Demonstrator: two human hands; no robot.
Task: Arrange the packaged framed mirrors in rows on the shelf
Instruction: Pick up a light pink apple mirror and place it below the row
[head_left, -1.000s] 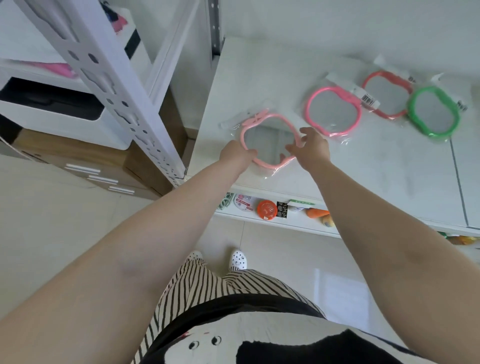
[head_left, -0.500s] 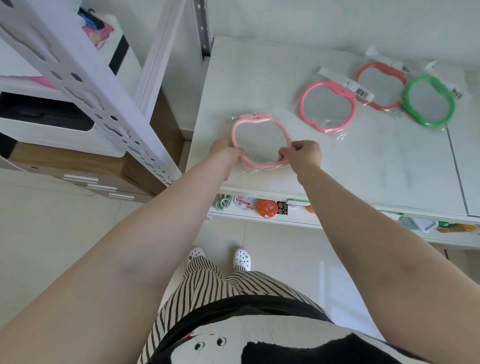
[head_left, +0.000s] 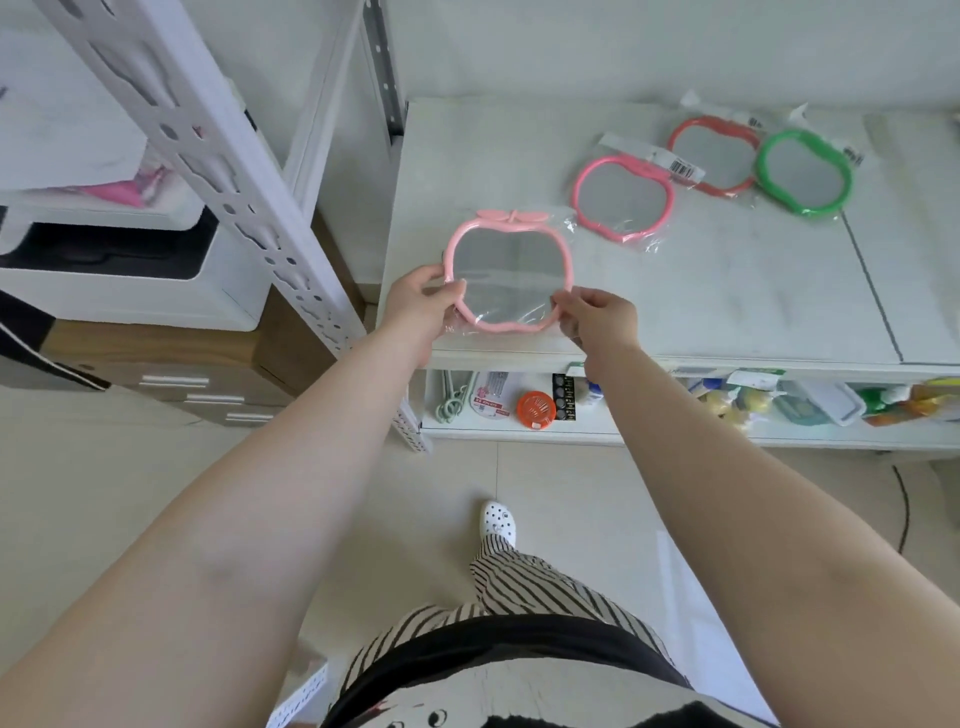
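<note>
A light pink apple-shaped mirror (head_left: 506, 270) in clear wrap lies at the front left of the white shelf top (head_left: 727, 291). My left hand (head_left: 418, 301) pinches its lower left rim and my right hand (head_left: 597, 314) pinches its lower right rim. Farther back, a deeper pink mirror (head_left: 621, 197), a red mirror (head_left: 714, 153) and a green mirror (head_left: 802, 171) lie in a slanted row, each in its wrap.
A white perforated rack post (head_left: 218, 171) slants across the left. A lower shelf (head_left: 519, 431) under the top holds an orange round box (head_left: 536, 408) and several small packaged goods. A printer-like unit (head_left: 130, 270) stands left on a wooden cabinet.
The light pink mirror has been turned flat with its leaf end pointing away and drawn toward the shelf's front edge. Both hands shifted to its near rim.
</note>
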